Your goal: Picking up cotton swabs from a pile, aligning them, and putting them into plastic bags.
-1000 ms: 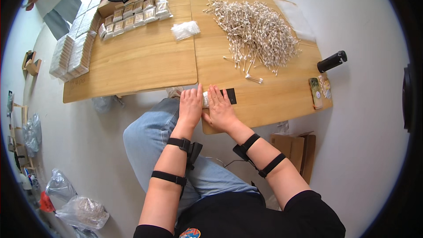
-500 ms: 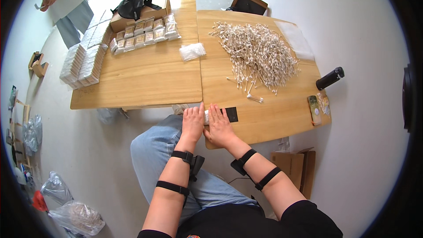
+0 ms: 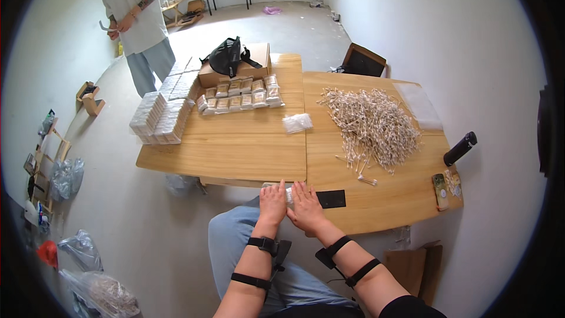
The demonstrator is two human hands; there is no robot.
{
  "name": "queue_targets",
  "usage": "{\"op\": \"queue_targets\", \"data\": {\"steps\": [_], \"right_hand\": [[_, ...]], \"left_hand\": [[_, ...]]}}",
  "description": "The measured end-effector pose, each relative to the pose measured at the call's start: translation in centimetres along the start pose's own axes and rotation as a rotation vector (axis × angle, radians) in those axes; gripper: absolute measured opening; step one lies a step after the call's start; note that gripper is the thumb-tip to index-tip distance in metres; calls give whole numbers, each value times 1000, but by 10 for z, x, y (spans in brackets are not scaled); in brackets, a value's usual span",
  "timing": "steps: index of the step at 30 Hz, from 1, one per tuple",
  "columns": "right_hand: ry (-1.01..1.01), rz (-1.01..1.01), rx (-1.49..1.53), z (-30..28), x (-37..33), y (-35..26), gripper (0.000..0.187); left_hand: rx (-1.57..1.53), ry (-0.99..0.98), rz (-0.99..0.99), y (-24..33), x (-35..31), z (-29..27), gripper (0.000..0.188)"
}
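Side by side at the near edge of the right-hand table lie my left hand (image 3: 272,203) and my right hand (image 3: 306,207), palms down. Between them a strip of a small white bundle (image 3: 289,195) shows; it looks like cotton swabs, but the fingers cover most of it. My left fingers stretch forward, close to one another, touching its left side. My right fingers lie flat and slightly spread over its right side. A flat black rectangle (image 3: 332,199) sticks out beside the right hand. Beyond it rest a few loose cotton swabs (image 3: 367,180).
A large cotton swab heap (image 3: 376,129) covers the table's middle. Clear bags (image 3: 297,122), packed swab bundles (image 3: 241,95) and stacked white packs (image 3: 159,119) lie leftward. A black cylinder (image 3: 460,149) and a phone (image 3: 439,191) sit at right. Another person (image 3: 135,17) stands far left.
The view has tilted up, so the tables sit lower and further right in it. My hands stay at the same table edge; more of the black rectangle shows beside my right hand.
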State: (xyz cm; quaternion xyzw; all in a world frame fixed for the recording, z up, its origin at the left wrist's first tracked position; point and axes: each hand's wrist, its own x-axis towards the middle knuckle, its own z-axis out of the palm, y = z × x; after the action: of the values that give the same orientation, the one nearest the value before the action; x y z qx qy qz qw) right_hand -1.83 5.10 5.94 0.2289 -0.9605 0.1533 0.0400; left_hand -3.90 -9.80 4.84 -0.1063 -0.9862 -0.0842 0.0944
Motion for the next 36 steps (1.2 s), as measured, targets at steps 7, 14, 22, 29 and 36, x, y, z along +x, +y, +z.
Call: {"op": "queue_targets", "data": {"steps": [7,14,22,29,36], "right_hand": [[200,-31,30,-67,-13,-2,63],[456,-96,200,-133,-65,5,24],[421,-78,441,-186,-118,13,17],[295,-72,677,-207,-143,28,11],[123,-59,780,-207,-161,55,12]], "left_hand": [[-356,112,47,24,-3,-25,67],[-835,-33,163,79,-22,-36,69],[-1474,-587,269,136,-55,-72,52],[-1608,-1051,252,150,-62,-91,40],[-1662,-1250,292,147,-72,-76,20]]}}
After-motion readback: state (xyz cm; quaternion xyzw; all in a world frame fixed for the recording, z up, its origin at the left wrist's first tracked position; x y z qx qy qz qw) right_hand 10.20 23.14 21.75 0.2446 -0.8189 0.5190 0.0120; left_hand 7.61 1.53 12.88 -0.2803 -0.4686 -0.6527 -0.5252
